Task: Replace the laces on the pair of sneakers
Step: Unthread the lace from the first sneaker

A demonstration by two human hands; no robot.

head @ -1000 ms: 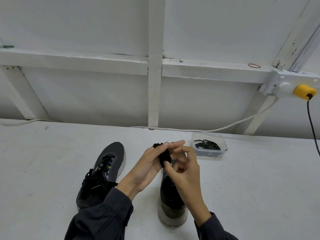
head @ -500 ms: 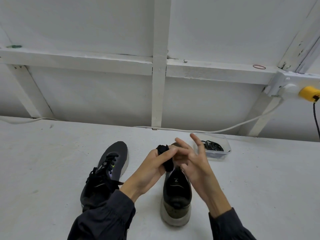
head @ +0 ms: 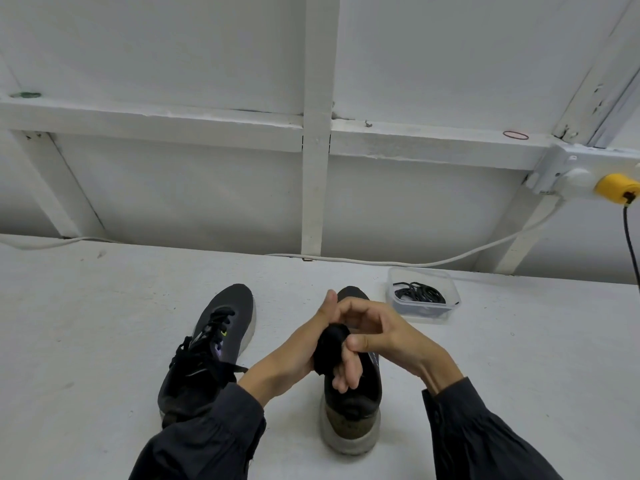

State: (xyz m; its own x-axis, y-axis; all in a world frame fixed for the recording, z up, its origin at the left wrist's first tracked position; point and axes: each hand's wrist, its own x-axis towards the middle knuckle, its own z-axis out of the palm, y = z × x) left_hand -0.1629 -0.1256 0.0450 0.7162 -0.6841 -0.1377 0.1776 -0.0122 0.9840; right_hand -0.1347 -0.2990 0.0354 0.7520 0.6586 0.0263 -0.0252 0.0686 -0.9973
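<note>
Sneakers first: the pair stands on the pale tabletop (head: 104,341), toes pointing away from the person. The left sneaker (head: 211,348) is still threaded, its black lace lying loose over the tongue, while the right sneaker (head: 353,407) sits just beside it, heel toward the camera, with no lace visible on the part that shows; both hands block its front. A clear plastic tub (head: 423,296) rests near the right shoe's toe, toward the wall, with a coil of black laces (head: 419,292) in it. Whether those are the new ones I cannot tell. The left hand (head: 298,351) is wrapped round a bundle of black lace (head: 330,348), fingers curled shut on it. The right hand (head: 391,337) has changed most: half a second ago its fingers were splayed open above the shoe, and now they have closed in, thumb and forefinger pinching at the bundle's upper side. Compared with a second ago, the bundle has also come lower, over the right shoe's opening. My reading is that the removed lace is being wound up tidy, so the right shoe is probably stripped and waiting for its replacement, and the left shoe has yet to be unlaced.
</note>
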